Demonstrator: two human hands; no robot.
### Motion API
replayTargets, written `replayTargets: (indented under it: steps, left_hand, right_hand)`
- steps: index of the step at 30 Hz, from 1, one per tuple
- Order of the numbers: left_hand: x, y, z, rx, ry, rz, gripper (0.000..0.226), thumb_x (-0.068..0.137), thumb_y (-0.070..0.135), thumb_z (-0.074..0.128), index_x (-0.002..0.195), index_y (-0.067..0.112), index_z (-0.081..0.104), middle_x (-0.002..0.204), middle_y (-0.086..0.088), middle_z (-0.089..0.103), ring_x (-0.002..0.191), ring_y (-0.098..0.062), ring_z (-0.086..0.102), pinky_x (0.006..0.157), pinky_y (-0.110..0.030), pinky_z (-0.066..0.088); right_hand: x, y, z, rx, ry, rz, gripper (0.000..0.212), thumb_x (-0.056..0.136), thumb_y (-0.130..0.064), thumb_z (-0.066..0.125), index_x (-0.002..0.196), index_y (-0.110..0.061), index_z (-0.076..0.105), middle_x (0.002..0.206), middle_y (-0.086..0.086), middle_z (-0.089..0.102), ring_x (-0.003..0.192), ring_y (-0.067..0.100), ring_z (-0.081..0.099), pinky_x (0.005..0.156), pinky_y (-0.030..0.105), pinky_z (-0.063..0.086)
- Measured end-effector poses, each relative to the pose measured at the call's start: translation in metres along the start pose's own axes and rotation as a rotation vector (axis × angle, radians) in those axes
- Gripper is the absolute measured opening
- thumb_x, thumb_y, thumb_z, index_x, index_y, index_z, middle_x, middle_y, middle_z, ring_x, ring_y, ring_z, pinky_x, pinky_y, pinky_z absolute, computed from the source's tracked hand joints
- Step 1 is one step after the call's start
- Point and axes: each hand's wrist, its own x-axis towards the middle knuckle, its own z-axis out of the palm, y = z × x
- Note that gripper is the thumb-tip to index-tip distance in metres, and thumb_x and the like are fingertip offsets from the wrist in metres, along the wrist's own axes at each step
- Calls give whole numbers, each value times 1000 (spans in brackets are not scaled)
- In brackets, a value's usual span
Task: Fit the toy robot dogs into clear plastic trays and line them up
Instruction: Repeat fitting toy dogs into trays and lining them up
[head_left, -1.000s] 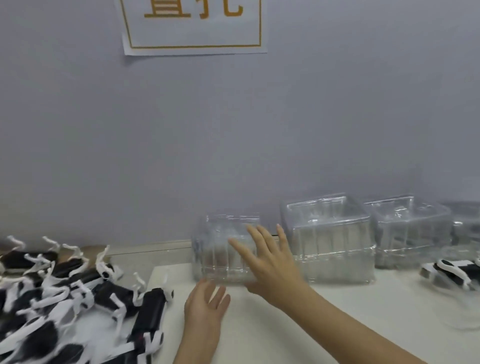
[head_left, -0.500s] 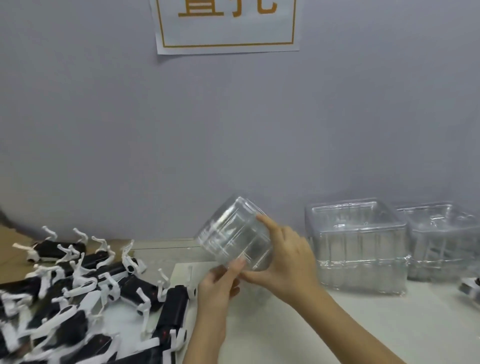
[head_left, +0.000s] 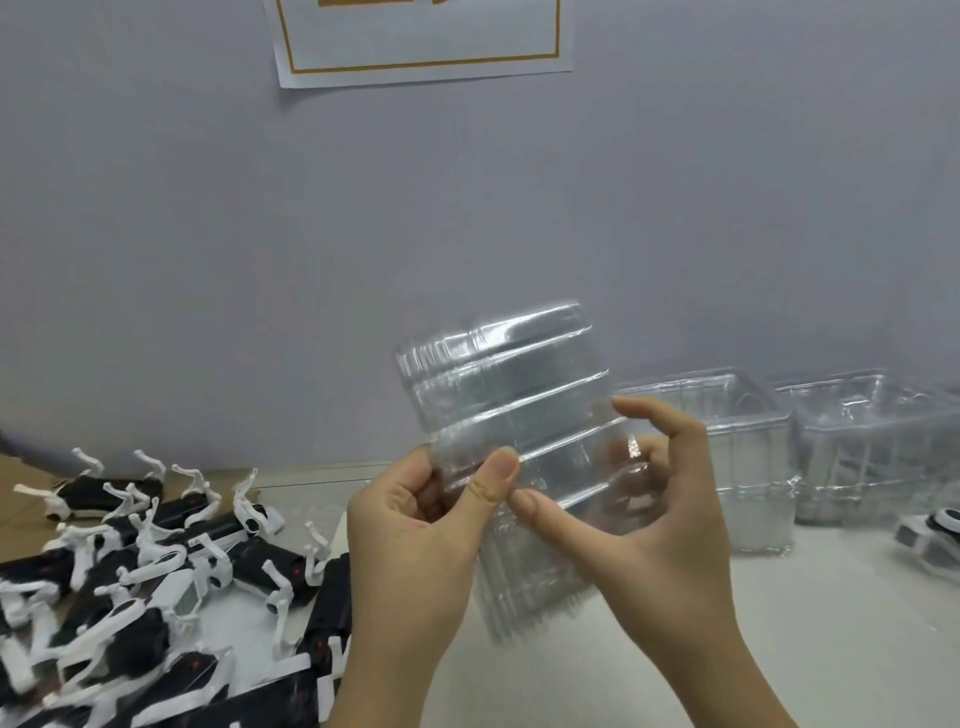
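A nested stack of clear plastic trays (head_left: 511, 395) is held up in the air in front of me, tilted on its side. My left hand (head_left: 415, 540) pinches its lower left edge between thumb and fingers. My right hand (head_left: 660, 514) grips the stack from the right, thumb across the front and fingers curled behind the plastic. Several black-and-white toy robot dogs (head_left: 156, 566) lie in a heap on the table at the lower left.
Two more stacks of clear trays (head_left: 737, 447) (head_left: 872, 441) stand by the grey wall at the right. One toy dog (head_left: 930, 535) lies at the right edge. A white sheet (head_left: 779, 649) covers the table. A paper sign (head_left: 421, 41) hangs on the wall.
Both hands have lifted the tray stack off the table and brought it closer and higher, turning it on its side. The left hand now pinches its edge.
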Motion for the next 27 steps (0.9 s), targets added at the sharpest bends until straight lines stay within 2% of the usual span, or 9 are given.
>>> replayTargets:
  steps: [3,5,8,10,14,19,21,24,27]
  left_hand:
    - [-5,9,-2,54,23,56,39,54,50,84,73,18,72,62,-13,65,52,-11,51,46,-19,44]
    - [-8,13,-4,49,12,68,43,56,50,89,67,14,70,50,-3,56,46,-7,46,42,-17,42]
    - [-12,18,-5,29,-10,78,44,66,49,85,59,11,65,46,5,51,40,-2,44,38,-15,39]
    - [-13,20,-7,49,-8,88,42,60,46,88,55,12,62,44,6,48,39,-2,44,38,-15,38]
    - [-14,23,-11,65,-14,114,42,64,41,83,55,9,57,43,5,44,39,-1,38,37,-13,33]
    - [-8,22,-16,31,-73,139,35,71,37,77,52,16,58,42,12,40,38,1,33,40,-9,28]
    - [-3,11,-17,17,-74,118,39,72,40,72,52,12,53,45,9,37,43,-1,32,43,-12,29]
    - [4,-12,-14,26,-78,76,46,72,43,76,60,4,55,49,4,39,48,-6,33,46,-16,30]
    - [7,-30,-11,46,-102,46,49,71,44,77,66,-2,60,53,-7,45,49,-7,38,48,-15,36]
  right_hand:
    - [0,-7,-9,49,-57,21,88,41,-70,77,120,-58,41,96,-22,56,77,5,60,63,16,48]
    - [-1,-11,-13,59,-109,51,92,40,-73,75,123,-62,37,97,-26,55,80,0,59,63,16,47]
    - [-3,-15,-15,56,-209,85,110,27,-84,75,127,-66,32,100,-25,60,87,1,64,76,29,50]
    - [-3,-14,-13,76,-253,112,113,23,-86,75,126,-66,33,103,-18,62,92,6,66,80,37,54]
    - [1,-9,-6,198,-263,173,106,22,-72,85,118,-65,40,97,-13,59,82,10,66,76,41,58]
    - [4,0,-1,280,-257,175,110,29,-56,94,123,-61,37,85,-3,59,69,26,68,63,51,60]
    - [3,5,2,228,-225,154,109,33,-58,90,125,-63,32,95,-7,55,79,16,65,72,46,59]
    - [3,15,9,70,-193,129,95,40,-68,77,118,-71,23,111,-32,43,110,-4,50,91,29,47]
    - [3,25,16,-32,-225,184,105,42,-73,71,131,-57,18,127,-30,42,118,1,51,94,35,51]
